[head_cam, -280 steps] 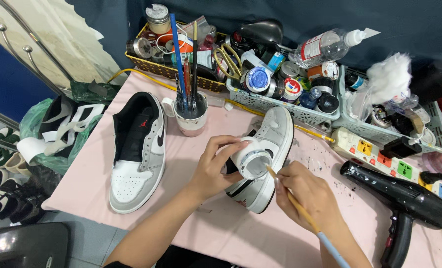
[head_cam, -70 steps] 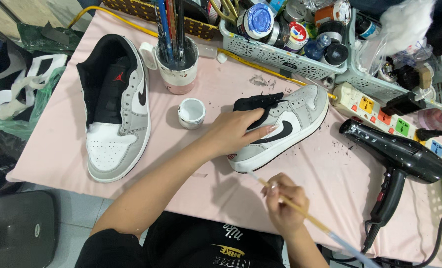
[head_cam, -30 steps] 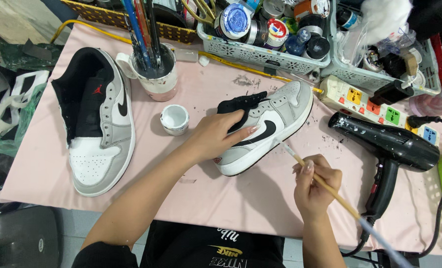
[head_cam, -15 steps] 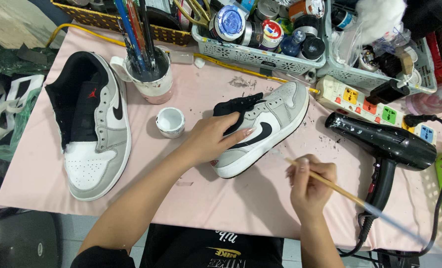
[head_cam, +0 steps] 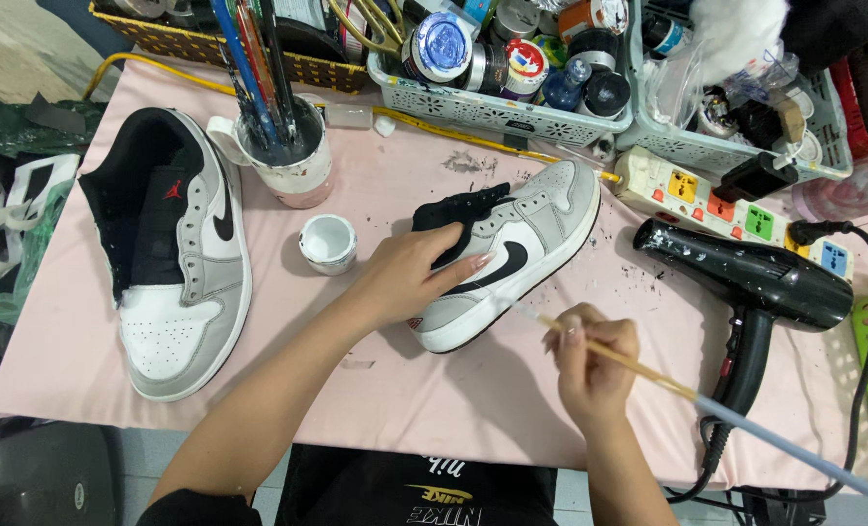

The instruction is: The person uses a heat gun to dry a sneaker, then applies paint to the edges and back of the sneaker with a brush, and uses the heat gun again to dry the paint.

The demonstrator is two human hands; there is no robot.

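My left hand [head_cam: 410, 278] lay flat, fingers spread, on the grey and white sneaker [head_cam: 512, 255] in the middle of the pink bench [head_cam: 434, 390]. My right hand [head_cam: 590, 365] pinched a thin paintbrush [head_cam: 648, 370] just beside its toe.

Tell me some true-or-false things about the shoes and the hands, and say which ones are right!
1. The left hand rests on the grey, white and black shoe in the middle of the table. True.
2. The right hand holds a pair of scissors. False: it holds a thin paintbrush with its tip close to the shoe's sole.
3. The other shoe lies apart on the pink table cover, and no hand touches it. True.
4. The black hair dryer is in the left hand. False: it lies on the table cover beside the right hand.
5. The small white cup sits between the two shoes. True.
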